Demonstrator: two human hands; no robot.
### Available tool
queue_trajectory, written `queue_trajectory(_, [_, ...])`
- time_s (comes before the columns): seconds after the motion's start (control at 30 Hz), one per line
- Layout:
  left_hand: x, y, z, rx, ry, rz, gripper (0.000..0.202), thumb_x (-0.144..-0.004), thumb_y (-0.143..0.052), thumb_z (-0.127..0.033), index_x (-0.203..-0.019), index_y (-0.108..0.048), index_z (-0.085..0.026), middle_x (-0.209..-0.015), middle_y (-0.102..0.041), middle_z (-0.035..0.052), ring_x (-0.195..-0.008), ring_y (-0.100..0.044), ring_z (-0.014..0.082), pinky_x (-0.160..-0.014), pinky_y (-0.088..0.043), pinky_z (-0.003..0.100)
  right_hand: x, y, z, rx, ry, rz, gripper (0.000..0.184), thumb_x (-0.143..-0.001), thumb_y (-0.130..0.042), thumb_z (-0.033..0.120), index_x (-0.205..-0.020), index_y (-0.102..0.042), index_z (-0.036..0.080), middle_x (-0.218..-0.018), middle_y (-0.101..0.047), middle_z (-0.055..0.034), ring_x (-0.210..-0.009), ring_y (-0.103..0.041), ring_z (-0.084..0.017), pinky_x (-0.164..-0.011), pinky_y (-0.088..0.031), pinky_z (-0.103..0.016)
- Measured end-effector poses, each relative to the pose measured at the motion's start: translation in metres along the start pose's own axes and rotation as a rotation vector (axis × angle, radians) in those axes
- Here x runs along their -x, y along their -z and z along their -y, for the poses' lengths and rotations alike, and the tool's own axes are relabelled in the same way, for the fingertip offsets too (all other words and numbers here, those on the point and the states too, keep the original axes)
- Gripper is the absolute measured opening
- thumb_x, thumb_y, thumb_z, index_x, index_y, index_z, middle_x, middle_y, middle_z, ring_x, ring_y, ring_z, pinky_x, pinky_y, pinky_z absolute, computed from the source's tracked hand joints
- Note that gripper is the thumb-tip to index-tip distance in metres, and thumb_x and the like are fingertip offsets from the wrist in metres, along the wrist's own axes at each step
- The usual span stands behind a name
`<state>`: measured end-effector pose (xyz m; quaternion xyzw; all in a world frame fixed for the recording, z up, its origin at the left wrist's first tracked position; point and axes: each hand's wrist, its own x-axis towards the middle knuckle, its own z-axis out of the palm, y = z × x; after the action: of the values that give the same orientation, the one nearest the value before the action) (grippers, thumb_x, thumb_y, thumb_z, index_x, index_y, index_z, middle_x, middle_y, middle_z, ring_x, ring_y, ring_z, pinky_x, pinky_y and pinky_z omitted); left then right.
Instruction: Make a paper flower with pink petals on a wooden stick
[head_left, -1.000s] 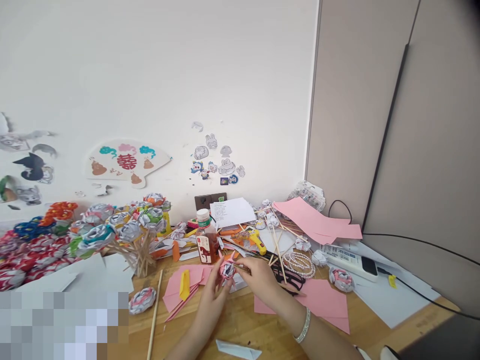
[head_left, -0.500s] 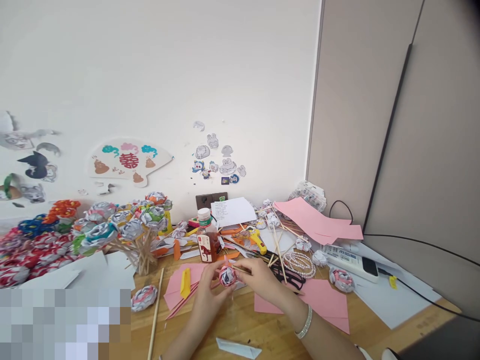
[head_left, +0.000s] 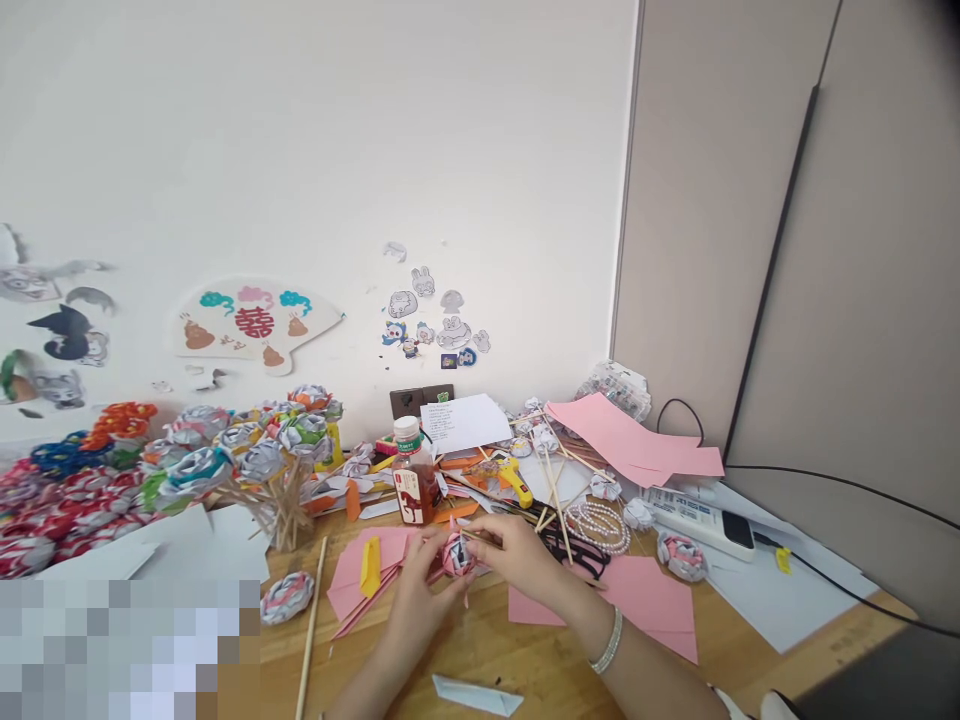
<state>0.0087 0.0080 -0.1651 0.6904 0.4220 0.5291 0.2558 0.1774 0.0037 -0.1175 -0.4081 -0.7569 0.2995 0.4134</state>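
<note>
A small pink and white folded paper rose (head_left: 454, 553) is pinched between both my hands just above the wooden desk (head_left: 525, 660). My left hand (head_left: 420, 592) grips it from the lower left with curled fingers. My right hand (head_left: 517, 555), a bracelet on its wrist, closes on it from the right and also holds a thin wooden stick (head_left: 480, 537) that points into the rose. Pink paper sheets (head_left: 360, 575) with a yellow strip lie just left of my hands.
A small bottle (head_left: 411, 485) stands behind the hands. Bunches of paper roses on sticks (head_left: 225, 460) fill the left. Loose sticks, a pearl string (head_left: 600, 525), pink sheets (head_left: 630, 440), a white device (head_left: 697, 520) with cables and a folded white paper (head_left: 476, 695) lie around.
The rose has been turned a little and lowered between my fingers. Both hands stay at the same spot.
</note>
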Motion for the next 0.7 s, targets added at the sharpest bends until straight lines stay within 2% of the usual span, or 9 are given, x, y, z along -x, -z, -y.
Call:
queue_trajectory(0.23, [0.000, 0.002, -0.008, 0.096, 0.049, 0.097, 0.038, -0.067, -0.067, -0.024, -0.105, -0.063, -0.024, -0.111, -0.056, 0.0088, -0.106, -0.056, 0.0242, -0.083, -0.053, 0.037, -0.001, 0.001, -0.003, 0.047, 0.060, -0.039, 0.017, -0.082, -0.054, 0.021, -0.092, -0.068, 0.020, -0.080, -0.067, -0.0003, -0.069, -0.058, -0.014, -0.060, -0.040, -0.021])
queue_trajectory(0.4, [-0.002, 0.003, -0.010, -0.019, 0.093, -0.014, 0.036, -0.063, -0.069, -0.026, -0.099, -0.064, -0.024, -0.107, -0.055, 0.0082, -0.101, -0.056, 0.0254, -0.069, -0.056, 0.034, -0.002, 0.001, -0.007, 0.207, 0.116, -0.195, 0.021, -0.086, -0.046, 0.018, -0.099, -0.062, 0.019, -0.087, -0.067, -0.0035, -0.077, -0.060, -0.017, -0.069, -0.043, -0.025])
queue_trajectory(0.57, [-0.004, 0.003, -0.004, -0.103, 0.031, -0.072, 0.034, -0.062, -0.066, -0.021, -0.095, -0.063, -0.022, -0.097, -0.061, 0.0061, -0.090, -0.059, 0.0236, -0.068, -0.054, 0.035, 0.000, -0.005, -0.007, 0.350, 0.167, -0.182, 0.021, -0.079, -0.051, 0.007, -0.090, -0.064, 0.020, -0.087, -0.066, -0.0031, -0.081, -0.060, -0.017, -0.073, -0.043, -0.025])
queue_trajectory(0.7, [-0.003, 0.001, 0.003, -0.124, 0.018, -0.051, 0.031, -0.063, -0.063, -0.019, -0.093, -0.060, -0.019, -0.089, -0.063, 0.0049, -0.080, -0.060, 0.0222, -0.068, -0.051, 0.035, 0.002, -0.013, -0.008, 0.339, 0.192, -0.221, 0.015, -0.081, -0.053, 0.009, -0.086, -0.064, 0.019, -0.086, -0.064, -0.0032, -0.080, -0.059, -0.016, -0.072, -0.043, -0.024])
